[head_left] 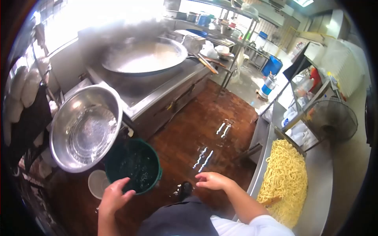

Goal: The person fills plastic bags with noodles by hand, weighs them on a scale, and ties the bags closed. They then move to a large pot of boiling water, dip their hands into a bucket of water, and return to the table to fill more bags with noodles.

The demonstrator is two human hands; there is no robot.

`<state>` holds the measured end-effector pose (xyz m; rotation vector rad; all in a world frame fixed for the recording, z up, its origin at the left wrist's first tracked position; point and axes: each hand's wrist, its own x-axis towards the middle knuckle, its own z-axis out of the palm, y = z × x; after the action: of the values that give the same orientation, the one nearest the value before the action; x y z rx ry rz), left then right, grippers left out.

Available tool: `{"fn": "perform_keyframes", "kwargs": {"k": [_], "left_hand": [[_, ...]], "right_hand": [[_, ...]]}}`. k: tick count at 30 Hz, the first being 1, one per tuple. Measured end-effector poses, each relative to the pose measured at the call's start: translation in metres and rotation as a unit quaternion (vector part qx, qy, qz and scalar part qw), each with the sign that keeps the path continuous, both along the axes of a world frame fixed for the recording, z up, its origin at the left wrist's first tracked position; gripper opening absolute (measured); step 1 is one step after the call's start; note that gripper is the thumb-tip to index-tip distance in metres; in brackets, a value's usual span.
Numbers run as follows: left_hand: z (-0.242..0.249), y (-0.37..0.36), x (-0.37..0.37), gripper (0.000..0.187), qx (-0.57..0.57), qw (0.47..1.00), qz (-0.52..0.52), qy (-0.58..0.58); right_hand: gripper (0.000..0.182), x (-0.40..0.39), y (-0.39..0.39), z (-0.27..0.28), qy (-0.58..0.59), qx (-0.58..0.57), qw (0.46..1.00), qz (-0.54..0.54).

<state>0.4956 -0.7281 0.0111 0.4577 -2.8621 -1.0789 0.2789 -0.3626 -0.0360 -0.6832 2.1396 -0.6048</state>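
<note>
My left hand holds nothing, its thumb and fingers spread beside the near rim of a dark green bucket of water. My right hand hangs in front of my body over the wet floor, fingers loosely bent and apart, with nothing in it. Left of the bucket, a large shiny metal basin is tilted so its inside faces me. A small whitish tub stands under it, close to my left hand. To the right of my right arm, a heap of yellow noodles lies in a metal trough.
A huge steaming wok sits on the metal stove ahead, with a wooden-handled tool at its right. The reddish-brown floor looks wet. A fan stands beyond the noodles. Far back is a blue barrel.
</note>
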Motion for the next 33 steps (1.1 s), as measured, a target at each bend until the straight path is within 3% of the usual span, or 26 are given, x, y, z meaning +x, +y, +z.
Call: {"fn": "perform_keyframes", "kwargs": {"k": [3, 7, 14, 17, 21, 22, 23, 25, 28, 31, 33], "left_hand": [[0.002, 0.033, -0.07, 0.06, 0.003, 0.985, -0.11, -0.131], [0.018, 0.064, -0.146, 0.06, -0.012, 0.979, -0.135, -0.155], [0.023, 0.069, -0.202, 0.06, -0.038, 0.986, -0.078, -0.145], [0.009, 0.063, -0.195, 0.06, -0.027, 0.985, -0.072, -0.154], [0.002, 0.05, -0.153, 0.058, 0.017, 0.992, -0.044, -0.115], [0.006, 0.046, -0.139, 0.058, 0.054, 0.993, -0.011, -0.105], [0.005, 0.037, -0.121, 0.058, 0.018, 0.998, -0.021, -0.063], [0.025, 0.024, -0.088, 0.06, -0.027, 0.998, 0.007, -0.049], [0.041, 0.004, -0.032, 0.062, -0.011, 0.994, 0.086, -0.062], [0.033, -0.01, 0.023, 0.063, -0.057, 0.991, 0.104, -0.063], [0.021, -0.014, 0.052, 0.064, -0.04, 0.993, 0.096, -0.055]], "right_hand": [[0.055, -0.039, 0.048, -0.012, 0.018, 0.007, 0.998, -0.064], [0.057, -0.094, 0.103, -0.058, -0.039, -0.027, 0.987, -0.154], [0.054, -0.185, 0.075, -0.033, 0.038, 0.009, 0.999, -0.035], [0.052, -0.207, 0.049, -0.014, 0.03, -0.036, 0.997, -0.055], [0.053, -0.212, -0.02, 0.017, -0.09, -0.225, 0.967, -0.084], [0.056, -0.209, -0.047, 0.037, -0.081, -0.25, 0.965, -0.022], [0.058, -0.204, -0.073, 0.059, -0.072, -0.276, 0.958, 0.033], [0.062, -0.189, -0.121, 0.11, 0.178, -0.261, 0.922, 0.223], [0.065, -0.134, -0.175, 0.145, 0.304, -0.236, 0.892, 0.237], [0.067, -0.079, -0.211, 0.131, 0.348, -0.257, 0.869, 0.24], [0.07, -0.051, -0.222, 0.109, 0.274, -0.263, 0.89, 0.252]]}}
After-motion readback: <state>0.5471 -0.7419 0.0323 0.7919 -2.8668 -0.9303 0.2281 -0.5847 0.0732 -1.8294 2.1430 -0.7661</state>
